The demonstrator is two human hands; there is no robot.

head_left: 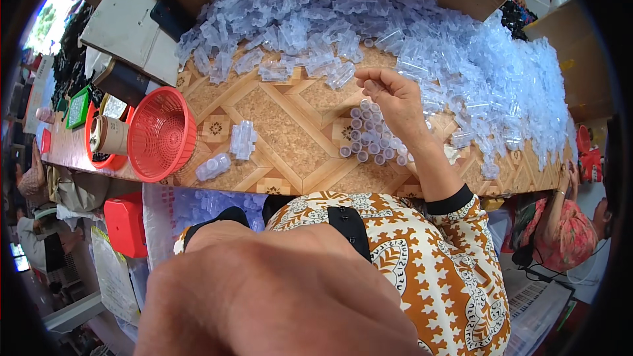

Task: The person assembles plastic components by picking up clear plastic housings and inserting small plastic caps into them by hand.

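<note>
My right hand [399,107] hovers over the table with its fingers half bent. Thumb and forefinger are a little apart, and I see nothing between them. Just left of its fingertips lies a clear plastic piece [340,75], part of a big heap of such pieces [316,13]. Below the hand stands a cluster of small clear round tubes [369,133], partly covered by my wrist. Very near the camera, my left hand [277,296] fills the lower middle; its fingers are hidden. Two small bundles, one of joined clear tubes [244,140] and another [212,167], lie farther left.
At the table's left stand a red plastic basket [162,133], a paper-wrapped roll [111,136] and a white box [132,23]. The heap continues along the right side. Below the table edge are a red container [125,224] and more clear pieces [217,207]. Another person [560,231] sits at far right.
</note>
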